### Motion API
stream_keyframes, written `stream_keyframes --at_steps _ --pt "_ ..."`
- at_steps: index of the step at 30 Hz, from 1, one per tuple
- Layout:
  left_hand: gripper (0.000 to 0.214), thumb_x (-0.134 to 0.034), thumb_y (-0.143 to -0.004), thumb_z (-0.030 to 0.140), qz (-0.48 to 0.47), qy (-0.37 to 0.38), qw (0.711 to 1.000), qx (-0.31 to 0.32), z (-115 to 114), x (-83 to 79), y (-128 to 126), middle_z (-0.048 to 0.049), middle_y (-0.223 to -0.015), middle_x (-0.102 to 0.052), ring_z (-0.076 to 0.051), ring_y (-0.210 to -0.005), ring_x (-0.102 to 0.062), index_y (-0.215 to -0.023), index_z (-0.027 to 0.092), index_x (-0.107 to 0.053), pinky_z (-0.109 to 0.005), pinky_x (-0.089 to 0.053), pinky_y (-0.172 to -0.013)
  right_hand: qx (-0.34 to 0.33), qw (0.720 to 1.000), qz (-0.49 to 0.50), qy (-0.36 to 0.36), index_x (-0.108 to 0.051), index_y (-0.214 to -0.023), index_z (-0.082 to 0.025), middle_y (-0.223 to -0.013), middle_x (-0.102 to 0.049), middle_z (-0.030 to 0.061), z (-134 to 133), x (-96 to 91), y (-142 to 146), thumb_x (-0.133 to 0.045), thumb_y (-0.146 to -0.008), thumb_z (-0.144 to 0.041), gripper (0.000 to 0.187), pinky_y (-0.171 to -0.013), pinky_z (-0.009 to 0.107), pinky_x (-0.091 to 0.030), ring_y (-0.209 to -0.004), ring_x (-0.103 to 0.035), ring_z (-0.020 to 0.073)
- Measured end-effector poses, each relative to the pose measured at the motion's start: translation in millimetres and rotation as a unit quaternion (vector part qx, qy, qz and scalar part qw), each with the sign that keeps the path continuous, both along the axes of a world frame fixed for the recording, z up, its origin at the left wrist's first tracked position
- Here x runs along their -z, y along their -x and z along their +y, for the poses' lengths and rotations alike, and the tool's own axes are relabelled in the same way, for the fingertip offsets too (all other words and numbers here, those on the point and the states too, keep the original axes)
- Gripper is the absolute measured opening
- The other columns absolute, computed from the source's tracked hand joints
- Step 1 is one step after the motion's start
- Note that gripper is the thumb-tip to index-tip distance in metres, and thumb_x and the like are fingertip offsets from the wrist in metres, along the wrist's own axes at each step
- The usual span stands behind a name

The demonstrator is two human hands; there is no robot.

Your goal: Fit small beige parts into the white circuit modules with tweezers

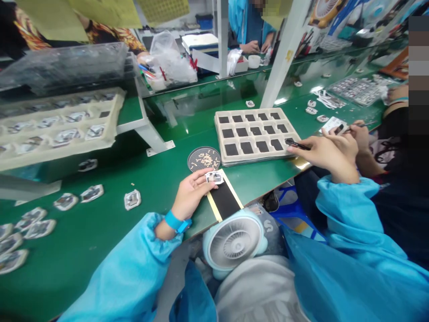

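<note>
head view: left hand [191, 193], just beside a dish [191, 157] of pale bits [206, 160], pinches a white-rimmed part [214, 178] between its fingers over a black pad [227, 200]; at the near right corner of a tray [251, 157], the right hand [321, 152] grips dark tweezers [300, 145] in its fingers. light edge pressure and steady tips look wisest.

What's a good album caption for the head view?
Left hand holding a white-framed part, right hand holding black tweezers by a beige compartment tray on a green workbench.
</note>
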State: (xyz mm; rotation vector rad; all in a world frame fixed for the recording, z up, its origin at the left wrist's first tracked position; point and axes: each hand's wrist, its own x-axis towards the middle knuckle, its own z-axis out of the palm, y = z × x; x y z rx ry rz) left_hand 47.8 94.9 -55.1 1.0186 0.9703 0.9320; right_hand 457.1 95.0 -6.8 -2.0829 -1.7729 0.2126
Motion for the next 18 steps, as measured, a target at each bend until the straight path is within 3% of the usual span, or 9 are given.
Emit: stream_keyframes --at_steps 3,7,10,15,18 --pt "0.061 -0.091 -0.069 0.022 -0.017 0.008 1.0 0.006 -1.6 -0.1 -1.7 -0.0118 -0.105 -0.079 -0.016 -0.08 -0.074 -0.124 0.011 -0.069 -0.025 -0.06 -0.075 0.02 1.0 -0.019 -0.014 -0.082 -0.098 -0.012 -0.096 -0.079 0.0135 -2.6 10.6 -2.7 -0.077 -0.088 -0.045 0.034 -0.071 0.03 -0.043 -0.08 -0.067 0.0211" --pt "0.062 -0.091 -0.068 0.021 -0.036 0.005 0.999 0.016 -2.9 3.1 -2.0 -0.0122 -0.107 -0.079 -0.018 -0.085 -0.076 -0.125 0.011 -0.069 -0.032 -0.061 -0.088 0.074 0.988 -0.018 -0.135 -0.083 -0.093 -0.017 -0.091 -0.079 0.0117 -1.9 18.0 0.9 -0.074 -0.091 -0.031 0.017 -0.073 0.031 -0.047 -0.079 -0.07 0.0204" --pt "0.064 -0.092 -0.067 0.021 -0.042 0.01 0.999 0.019 -3.1 5.4 -2.0 -0.0129 -0.109 -0.079 -0.018 -0.086 -0.076 -0.125 0.011 -0.068 -0.032 -0.061 -0.09 0.088 0.975 0.018 -0.204 -0.083 -0.093 -0.019 -0.09 -0.079 0.0119 -0.2 13.4 12.8 -0.075 -0.088 -0.028 0.013 -0.074 0.033 -0.05 -0.078 -0.072 0.022" --pt "0.064 -0.091 -0.069 0.021 -0.052 0.01 0.998 0.034 -3.5 4.6 -3.2 -0.0128 -0.11 -0.078 -0.018 -0.085 -0.076 -0.127 0.011 -0.066 -0.032 -0.062 -0.089 0.043 0.949 0.204 -0.235 -0.08 -0.095 -0.017 -0.083 -0.079 0.0115 -2.9 2.6 56.3 -0.078 -0.084 -0.032 0.019 -0.069 0.032 -0.056 -0.074 -0.075 0.0224" --pt "0.059 -0.092 -0.067 0.021 -0.06 0.01 0.998 0.033 -4.2 1.8 -5.2 -0.0117 -0.109 -0.077 -0.017 -0.087 -0.075 -0.12 0.012 -0.068 -0.031 -0.063 -0.086 -0.024 0.916 0.362 -0.173 -0.077 -0.092 -0.017 -0.081 -0.078 0.0089 -8.1 6.1 96.3 -0.084 -0.079 -0.038 0.026 -0.075 0.032 -0.059 -0.072 -0.075 0.0205"
